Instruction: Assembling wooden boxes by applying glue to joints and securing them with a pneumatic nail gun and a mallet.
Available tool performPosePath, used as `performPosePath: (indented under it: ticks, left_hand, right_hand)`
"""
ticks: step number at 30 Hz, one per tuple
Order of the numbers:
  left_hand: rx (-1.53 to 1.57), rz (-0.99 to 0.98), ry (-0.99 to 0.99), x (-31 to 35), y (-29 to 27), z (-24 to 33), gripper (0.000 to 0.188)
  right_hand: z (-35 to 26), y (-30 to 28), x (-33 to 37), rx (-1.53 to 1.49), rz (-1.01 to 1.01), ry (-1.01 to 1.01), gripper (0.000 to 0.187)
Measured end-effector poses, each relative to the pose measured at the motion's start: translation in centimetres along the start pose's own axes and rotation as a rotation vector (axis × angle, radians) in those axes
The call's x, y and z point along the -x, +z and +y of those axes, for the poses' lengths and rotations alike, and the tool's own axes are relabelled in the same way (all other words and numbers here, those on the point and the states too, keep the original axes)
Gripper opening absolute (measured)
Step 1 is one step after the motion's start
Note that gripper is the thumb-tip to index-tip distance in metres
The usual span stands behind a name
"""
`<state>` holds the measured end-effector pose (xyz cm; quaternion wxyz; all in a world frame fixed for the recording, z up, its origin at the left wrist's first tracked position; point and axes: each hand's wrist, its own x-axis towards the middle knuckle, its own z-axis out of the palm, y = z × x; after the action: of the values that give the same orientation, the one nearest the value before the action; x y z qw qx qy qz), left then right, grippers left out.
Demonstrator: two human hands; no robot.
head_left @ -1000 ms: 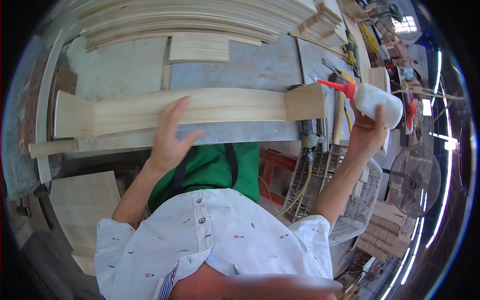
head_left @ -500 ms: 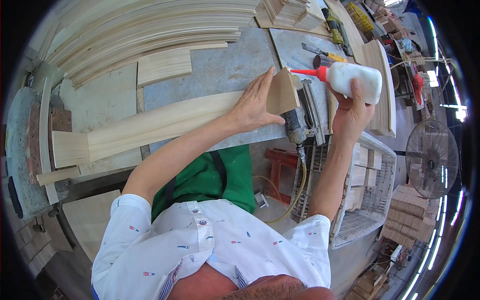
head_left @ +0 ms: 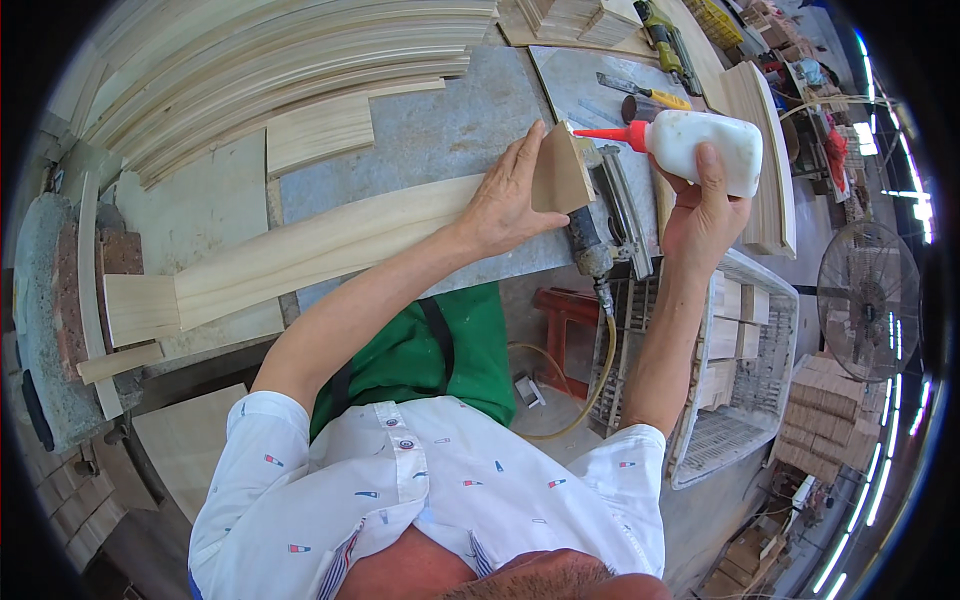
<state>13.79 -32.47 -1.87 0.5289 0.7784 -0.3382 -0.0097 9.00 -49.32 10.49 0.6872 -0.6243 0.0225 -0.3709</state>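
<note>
My right hand (head_left: 703,205) is wrapped round a white squeeze bottle (head_left: 708,152) held on its side. The bottle's red nozzle (head_left: 610,134) points left, its tip at the upper edge of a small upright wooden end piece (head_left: 562,172). My left hand (head_left: 508,195) spans that piece, thumb at the near edge and fingers at the far edge, bracing it. From there a long pale board (head_left: 330,235) runs left along the bench to another short end piece (head_left: 142,308). Whether glue is coming out of the nozzle is too small to tell.
A nail gun (head_left: 592,245) with a yellow hose lies beside the end piece. Long wooden strips (head_left: 290,60) are stacked at the back left. A yellow-handled chisel (head_left: 640,92) and a green power tool (head_left: 665,45) lie behind the bottle. A plastic crate (head_left: 735,440) of wood blocks stands right.
The nozzle tip has shifted slightly left and up along the edge of the end piece. My left hand stays against the wood; the whole view has shifted a little.
</note>
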Motion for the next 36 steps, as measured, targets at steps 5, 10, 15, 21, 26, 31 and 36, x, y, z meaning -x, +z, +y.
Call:
performPosePath:
  ticks: [5, 10, 15, 21, 26, 31, 36]
  left_hand:
    - [0.012, -0.019, -0.022, 0.0, -0.1, 0.1, 0.113]
    - [0.006, 0.001, -0.006, 0.1, 0.0, 0.0, 0.113]
    - [0.023, -0.008, -0.014, -0.1, 0.1, -0.3, 0.112]
    - [0.017, 0.005, 0.005, -0.1, 0.3, -0.5, 0.114]
    - [-0.005, 0.003, -0.02, 0.0, 0.3, -0.3, 0.112]
    - [0.014, -0.003, -0.021, 0.0, 0.2, -0.3, 0.112]
    - [0.014, 0.038, -0.01, 0.4, 0.2, -0.4, 0.111]
  right_hand:
    - [-0.2, 0.2, 0.2, 0.03, 0.022, -0.019, 0.035]
    - [-1.1, -0.3, 0.7, -0.007, 0.015, 0.005, 0.041]
    - [-2.4, -1.1, 1.9, 0.052, 0.027, 0.007, 0.039]
    - [-3.8, -1.5, 3.3, 0.083, 0.034, 0.012, 0.04]
    - [-4.5, -1.6, 4.2, 0.129, 0.024, -0.009, 0.043]
    - [-4.9, -2.3, 5.0, 0.171, 0.027, -0.053, 0.044]
    - [-6.5, -3.4, 4.1, 0.174, 0.062, -0.019, 0.047]
